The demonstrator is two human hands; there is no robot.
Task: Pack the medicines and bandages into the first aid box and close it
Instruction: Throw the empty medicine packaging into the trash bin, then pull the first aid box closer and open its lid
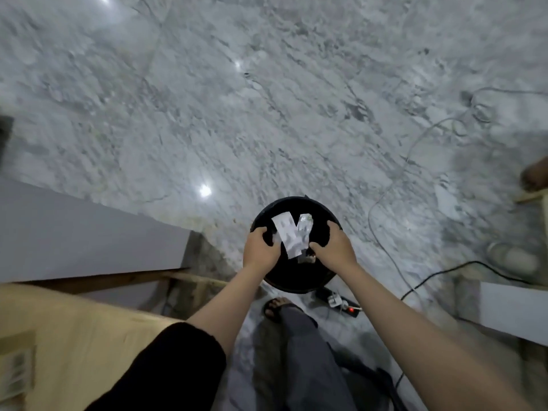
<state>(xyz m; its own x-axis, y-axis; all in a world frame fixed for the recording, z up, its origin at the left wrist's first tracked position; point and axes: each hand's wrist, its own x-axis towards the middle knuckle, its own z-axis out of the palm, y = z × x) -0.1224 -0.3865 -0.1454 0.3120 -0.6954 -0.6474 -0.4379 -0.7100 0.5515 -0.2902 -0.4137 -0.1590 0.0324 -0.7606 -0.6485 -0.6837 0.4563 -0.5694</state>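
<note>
I hold a round black container (292,204) above the floor with both hands. My left hand (261,247) grips its left rim and my right hand (335,247) grips its right rim. Inside it lie a white blister strip of tablets (286,237), a crumpled clear packet (305,229) and a small dark item near my right thumb. The picture is blurred, so finer details of the contents are unclear.
A marble floor (267,114) fills the view. A power strip (341,302) with a red light and cables lies under the container. A wooden table (74,336) is at the lower left, and a white panel (513,310) at the right. My sandalled foot (275,307) is below.
</note>
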